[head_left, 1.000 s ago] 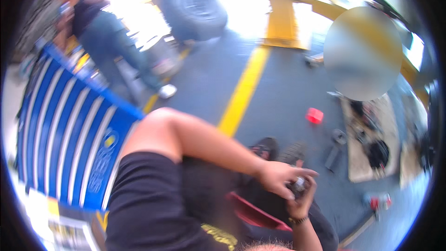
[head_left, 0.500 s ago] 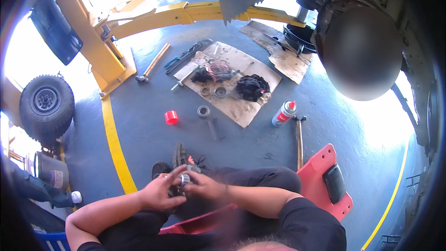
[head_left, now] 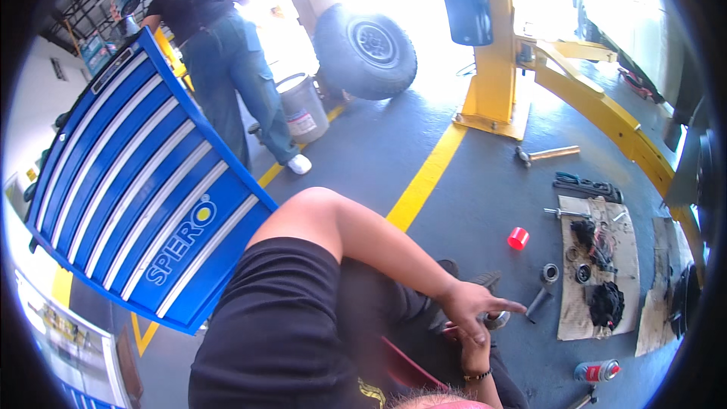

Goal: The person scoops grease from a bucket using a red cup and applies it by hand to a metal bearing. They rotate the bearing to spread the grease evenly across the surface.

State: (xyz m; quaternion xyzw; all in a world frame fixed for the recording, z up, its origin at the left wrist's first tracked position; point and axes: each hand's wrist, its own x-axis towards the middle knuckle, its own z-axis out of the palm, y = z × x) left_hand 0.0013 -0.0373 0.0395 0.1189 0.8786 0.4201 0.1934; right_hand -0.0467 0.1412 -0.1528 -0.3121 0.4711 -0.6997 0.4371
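Near the lower middle of the view, my left hand (head_left: pixel 471 307) is stretched over a small shiny metal ring, apparently a roller bearing (head_left: pixel 497 321). Its index finger points out to the right and its thumb hangs apart. Below it my right hand (head_left: pixel 475 350), with a dark bracelet at the wrist, is closed around the bearing, though its fingers are partly hidden. Both hands are above my dark trousers and shoe. On the floor to their right are a red cap (head_left: pixel 518 238) and a round metal part (head_left: pixel 550 273) with a dark cylindrical shape next to it.
Oil-stained cardboard (head_left: pixel 631 273) carries a black rag (head_left: pixel 607 305) and small parts. A spray can (head_left: pixel 594 372) lies lower right; a hammer (head_left: pixel 550 154) rests by the yellow lift post (head_left: pixel 492 79). A blue tool cabinet (head_left: pixel 144 204) stands left, with a person (head_left: pixel 227 53), bucket (head_left: pixel 304 115) and wheel (head_left: pixel 372 49) beyond.
The view has swung to the left, bringing the tool cabinet and standing person into sight. My hands stay together at the bearing.
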